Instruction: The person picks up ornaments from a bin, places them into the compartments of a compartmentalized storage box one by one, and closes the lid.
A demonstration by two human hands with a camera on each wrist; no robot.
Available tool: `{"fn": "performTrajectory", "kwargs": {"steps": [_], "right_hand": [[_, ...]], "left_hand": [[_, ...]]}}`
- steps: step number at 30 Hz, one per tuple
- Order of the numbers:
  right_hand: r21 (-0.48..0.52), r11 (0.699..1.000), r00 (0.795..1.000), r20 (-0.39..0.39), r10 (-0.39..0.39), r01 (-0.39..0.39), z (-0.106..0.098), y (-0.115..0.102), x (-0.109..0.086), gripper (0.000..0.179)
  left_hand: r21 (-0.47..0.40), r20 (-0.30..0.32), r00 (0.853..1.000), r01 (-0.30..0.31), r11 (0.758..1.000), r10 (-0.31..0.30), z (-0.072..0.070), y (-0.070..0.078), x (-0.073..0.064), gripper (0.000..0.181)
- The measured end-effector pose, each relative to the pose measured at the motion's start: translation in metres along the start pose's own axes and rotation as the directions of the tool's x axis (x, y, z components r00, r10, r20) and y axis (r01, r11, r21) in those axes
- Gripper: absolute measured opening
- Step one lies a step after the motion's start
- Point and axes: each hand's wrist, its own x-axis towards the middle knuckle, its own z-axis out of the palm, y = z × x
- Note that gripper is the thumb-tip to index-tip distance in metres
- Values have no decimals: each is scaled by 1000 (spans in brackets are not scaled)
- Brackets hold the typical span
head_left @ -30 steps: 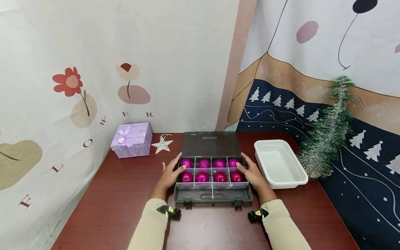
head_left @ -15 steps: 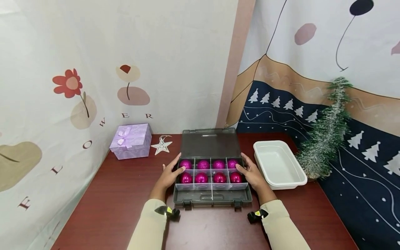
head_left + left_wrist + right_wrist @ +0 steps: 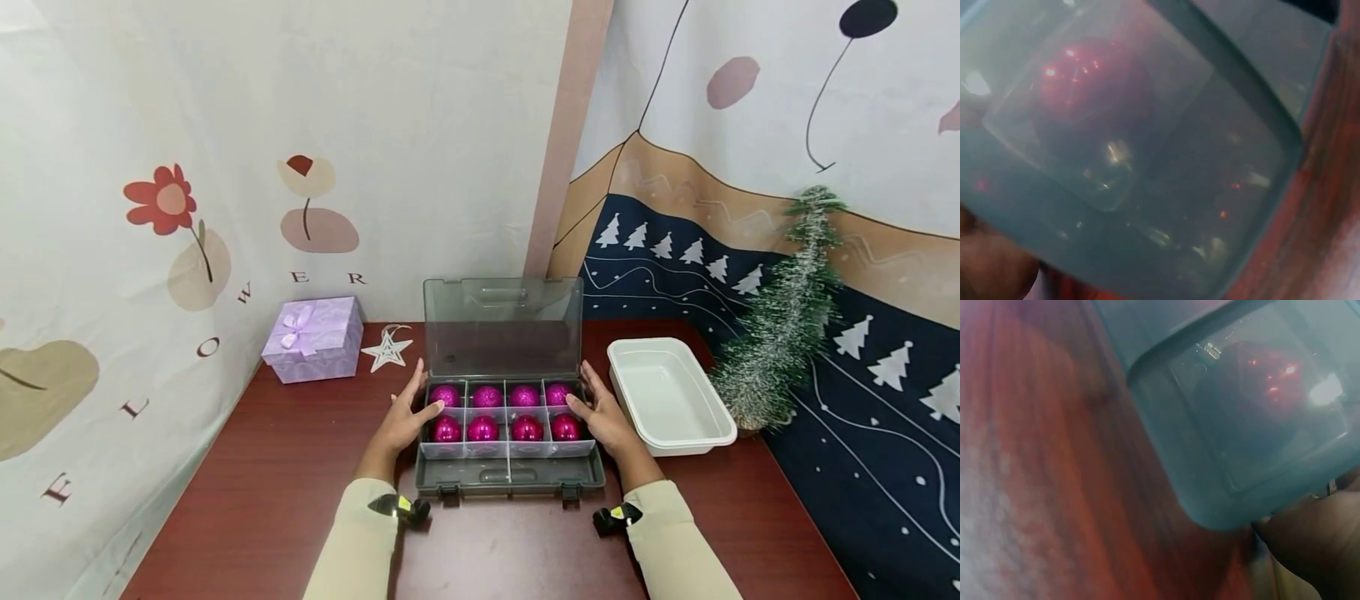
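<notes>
A grey see-through plastic compartment box (image 3: 480,475) stands on the table with its hinged lid (image 3: 502,333) raised nearly upright at the back. Two rows of compartments hold shiny and glittery magenta Christmas baubles (image 3: 482,428); the front tray section has none in it. My left hand (image 3: 401,425) grips the box's left side, thumb over the rim, fingers along the outside near the lid's hinge end. On the right side my right hand (image 3: 609,417) grips the same way. In the left wrist view the box's clear wall (image 3: 1210,162) blurs a bauble behind it; the right wrist view is similar.
A white plastic tub (image 3: 675,392) stands right of the box, close to my right hand. Behind it rises a frosted artificial Christmas tree (image 3: 787,317). At the back left are a lilac gift box (image 3: 318,337) and a white star ornament (image 3: 388,350). Printed curtains hang behind.
The box's lid has swung up from lying back to nearly upright. Both hands stay at the box's sides, and the baubles have not moved.
</notes>
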Motion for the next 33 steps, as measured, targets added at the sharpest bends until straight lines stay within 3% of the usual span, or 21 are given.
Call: {"fn": "performTrajectory", "kwargs": {"steps": [9,17,23,28,33], "right_hand": [[-132,991,999,-34,-20,16,1,-5,-2,86],[-147,989,997,-70,-45,35,3,-8,-3,81],[-138,990,996,-83,-26,14,3,-15,-6,81],[-123,992,996,-92,-21,10,3,-33,-9,81],[-139,989,994,-94,-56,43,1,-51,-15,83]], "left_hand": [[0,-8,1000,4,1000,-4,0,0,0,95],[-13,-21,1000,-4,1000,4,1,4,-3,92],[30,-60,997,-42,999,44,2,9,-4,91],[130,-127,989,-62,990,79,2,25,-6,90],[186,-182,982,-20,982,54,1,51,-10,95]]}}
